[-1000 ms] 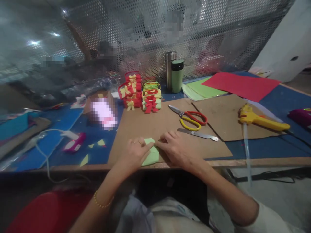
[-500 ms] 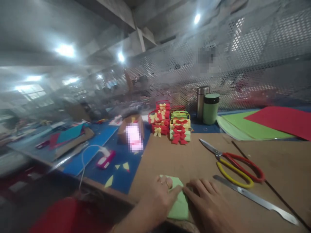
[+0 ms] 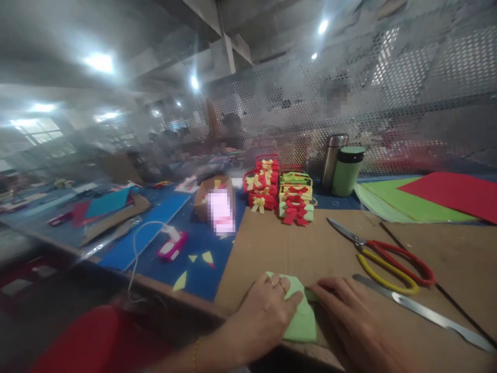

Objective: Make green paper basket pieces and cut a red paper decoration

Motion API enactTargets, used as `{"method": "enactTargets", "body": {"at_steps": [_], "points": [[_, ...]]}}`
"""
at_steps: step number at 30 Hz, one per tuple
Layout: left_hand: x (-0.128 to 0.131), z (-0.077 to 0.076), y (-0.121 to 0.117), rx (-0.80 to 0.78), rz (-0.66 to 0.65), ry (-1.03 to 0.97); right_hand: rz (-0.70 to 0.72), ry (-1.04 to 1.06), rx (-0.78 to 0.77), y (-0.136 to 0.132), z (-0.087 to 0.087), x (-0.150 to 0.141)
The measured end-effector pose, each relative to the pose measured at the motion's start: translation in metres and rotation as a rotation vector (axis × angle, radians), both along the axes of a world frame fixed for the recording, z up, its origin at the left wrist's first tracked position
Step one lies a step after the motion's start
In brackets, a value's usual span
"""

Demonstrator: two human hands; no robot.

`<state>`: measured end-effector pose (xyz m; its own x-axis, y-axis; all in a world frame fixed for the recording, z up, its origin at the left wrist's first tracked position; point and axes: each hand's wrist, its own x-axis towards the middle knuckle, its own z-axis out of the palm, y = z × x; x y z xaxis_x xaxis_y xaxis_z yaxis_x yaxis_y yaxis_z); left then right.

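A small light green folded piece, felt or paper, lies near the front edge of the brown cardboard sheet. My left hand, with rings on its fingers, presses on the piece with fingers curled over its left part and the thumb on top. At the piece's right edge, my right hand has its thumb and fingers closed at a narrow green flap or strip. Beside my right hand lie a flat metal blade and scissors with one red and one yellow handle.
Behind the cardboard stand little red bags with yellow bows and green-yellow bags with red bows. A green cup and a steel flask are farther back. Red sheets, a lit phone and a purple power strip also lie around.
The camera view has swung up and to the left and come closer. My right hand has shifted slightly off the piece's edge, and a green flap or strip now shows at its fingertips.
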<state>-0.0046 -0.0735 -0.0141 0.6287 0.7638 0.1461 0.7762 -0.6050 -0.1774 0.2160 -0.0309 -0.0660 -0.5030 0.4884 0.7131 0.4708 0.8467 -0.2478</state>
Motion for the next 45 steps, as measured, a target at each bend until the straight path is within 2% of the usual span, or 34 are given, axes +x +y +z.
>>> {"method": "enactTargets", "body": {"at_steps": [4, 7, 12, 15, 17, 22, 26, 30, 34, 37, 39, 42, 45], "points": [[0.001, 0.001, 0.005, -0.026, -0.032, -0.013, -0.066, -0.042, -0.155, -0.007, 0.011, 0.003], [0.001, -0.003, 0.011, 0.027, -0.042, -0.03, -0.102, -0.061, -0.217, -0.008, 0.015, 0.004], [-0.01, 0.003, 0.017, 0.154, -0.085, -0.145, -0.131, -0.095, -0.215, -0.007, 0.016, 0.003], [-0.029, 0.011, 0.027, 0.191, -0.019, -0.252, -0.129, -0.119, -0.225, -0.008, 0.02, 0.002], [-0.042, 0.016, 0.035, 0.103, 0.056, -0.308, -0.127, -0.142, -0.246, -0.009, 0.024, 0.002], [-0.055, 0.022, 0.048, -0.38, 0.151, -0.451, -0.112, -0.138, -0.29, -0.01, 0.028, 0.004], [-0.048, 0.032, 0.05, -0.472, 0.153, -0.562, -0.093, -0.075, -0.332, -0.01, 0.025, 0.006], [-0.04, 0.053, 0.062, -0.465, 0.108, -0.608, -0.083, 0.11, -0.407, -0.007, 0.026, 0.009], [-0.035, 0.067, 0.085, -0.426, 0.066, -0.664, -0.176, 0.294, -0.374, 0.008, 0.046, 0.009], [-0.034, 0.062, 0.1, -0.371, 0.008, -0.772, -0.229, 0.367, -0.339, 0.026, 0.07, 0.006], [-0.037, 0.054, 0.106, -0.258, -0.051, -0.863, -0.238, 0.359, -0.334, 0.041, 0.084, 0.003], [-0.046, 0.043, 0.111, -0.123, -0.121, -0.916, -0.208, 0.219, -0.407, 0.063, 0.094, -0.003], [-0.056, 0.038, 0.113, -0.048, -0.164, -0.87, -0.148, 0.051, -0.514, 0.08, 0.101, -0.01]]}}
